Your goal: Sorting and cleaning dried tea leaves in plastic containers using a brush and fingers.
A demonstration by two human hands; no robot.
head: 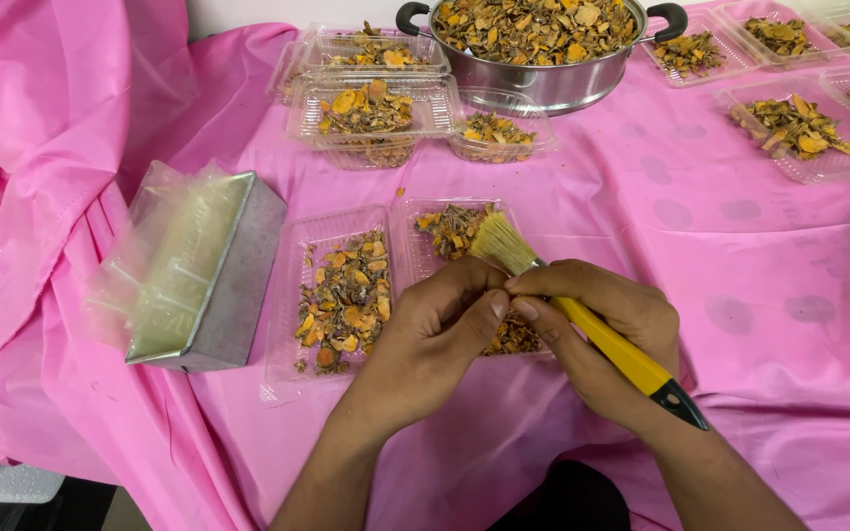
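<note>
Both hands (523, 324) clamp a yellow-handled brush (582, 320) above clear trays (287, 295) of dried slices, beside a metal box (233, 275).

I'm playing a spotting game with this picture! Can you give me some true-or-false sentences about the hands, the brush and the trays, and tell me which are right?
1. The right hand holds a paintbrush with a yellow handle. True.
2. The tablecloth is green. False: it is pink.
3. The brush bristles lie over a clear plastic tray of dried orange and brown pieces. True.
4. The big metal pot at the back is empty. False: it is heaped with the same dried pieces.
5. The left hand rests flat on the metal box. False: its fingertips meet the right hand's at the brush, away from the box.
</note>
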